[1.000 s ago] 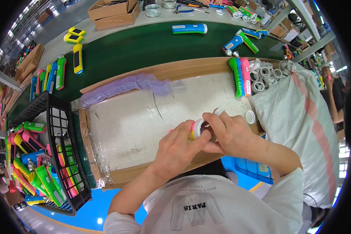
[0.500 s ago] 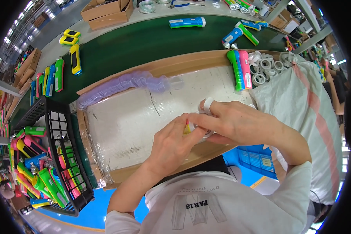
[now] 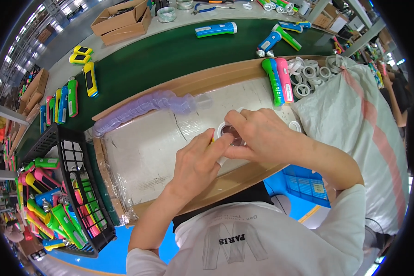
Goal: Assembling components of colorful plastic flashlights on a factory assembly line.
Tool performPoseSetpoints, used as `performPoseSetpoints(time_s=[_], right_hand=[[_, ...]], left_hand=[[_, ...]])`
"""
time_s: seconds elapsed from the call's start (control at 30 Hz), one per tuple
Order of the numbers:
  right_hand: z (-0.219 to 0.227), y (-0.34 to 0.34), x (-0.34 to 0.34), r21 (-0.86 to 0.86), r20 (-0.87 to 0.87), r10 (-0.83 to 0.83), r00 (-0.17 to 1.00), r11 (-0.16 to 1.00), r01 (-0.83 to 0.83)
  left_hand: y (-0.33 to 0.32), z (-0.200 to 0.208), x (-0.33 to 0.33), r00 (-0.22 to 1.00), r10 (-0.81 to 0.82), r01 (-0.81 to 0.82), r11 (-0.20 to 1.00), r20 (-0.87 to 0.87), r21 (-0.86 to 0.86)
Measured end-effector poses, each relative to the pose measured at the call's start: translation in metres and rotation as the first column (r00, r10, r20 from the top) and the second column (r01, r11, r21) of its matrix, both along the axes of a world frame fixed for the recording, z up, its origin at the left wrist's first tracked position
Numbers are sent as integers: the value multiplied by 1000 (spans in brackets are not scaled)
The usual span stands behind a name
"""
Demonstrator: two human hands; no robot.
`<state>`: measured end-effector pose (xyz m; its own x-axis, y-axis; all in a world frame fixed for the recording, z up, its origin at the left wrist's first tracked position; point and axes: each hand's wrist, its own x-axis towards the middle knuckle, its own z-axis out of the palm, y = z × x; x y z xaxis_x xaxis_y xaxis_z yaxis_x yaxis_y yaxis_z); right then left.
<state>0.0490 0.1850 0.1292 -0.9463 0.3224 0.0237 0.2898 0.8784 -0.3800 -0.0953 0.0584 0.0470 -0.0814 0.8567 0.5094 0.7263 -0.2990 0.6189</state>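
Over the cardboard tray (image 3: pixel 145 152), my two hands meet around a flashlight head (image 3: pixel 232 134) with a white ring (image 3: pixel 221 129) at its rim. My left hand (image 3: pixel 195 158) is closed round the flashlight's body; only a sliver of yellow and pink shows. The fingers of my right hand (image 3: pixel 264 135) are closed on the ring at the head's far and right side. Another bit of white shows by its index finger, partly hidden. Behind my hands lies a long nested stack of clear, purplish plastic cups (image 3: pixel 138 108). A loose white ring (image 3: pixel 294 126) rests beside my right wrist.
A green and a pink flashlight (image 3: pixel 284 80) lie at the tray's far right corner, near a heap of white rings (image 3: pixel 308 73). A white woven sack (image 3: pixel 349 115) bulges at right. Left stands a black crate (image 3: pixel 80 179) of flashlights. More flashlights lie on the green belt (image 3: pixel 165 50).
My right hand has shifted slightly up and left, and the flashlight head now tilts into view between my hands. The white ring at its rim shows more. The whole view has shifted slightly.
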Motion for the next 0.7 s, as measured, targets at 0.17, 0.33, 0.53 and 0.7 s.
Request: performPoseSetpoints(time_s=[0.17,0.33,0.53,0.7], right_hand=[[-14,29,-17,102,-57,161,985,983,-155],[-41,42,-29,-123,-367,139,920,973,-196],[-104,81,-50,120,-164,-188,968,970,209],[-46,99,-28,-745,48,-414,909,591,309]], left_hand=[[13,-32,-14,651,75,303,887,755,-349],[23,-4,-14,772,43,358,795,634,-489],[71,-4,-25,984,116,-172,810,-134,-560],[81,0,-42,995,93,-99,850,-37,-517]])
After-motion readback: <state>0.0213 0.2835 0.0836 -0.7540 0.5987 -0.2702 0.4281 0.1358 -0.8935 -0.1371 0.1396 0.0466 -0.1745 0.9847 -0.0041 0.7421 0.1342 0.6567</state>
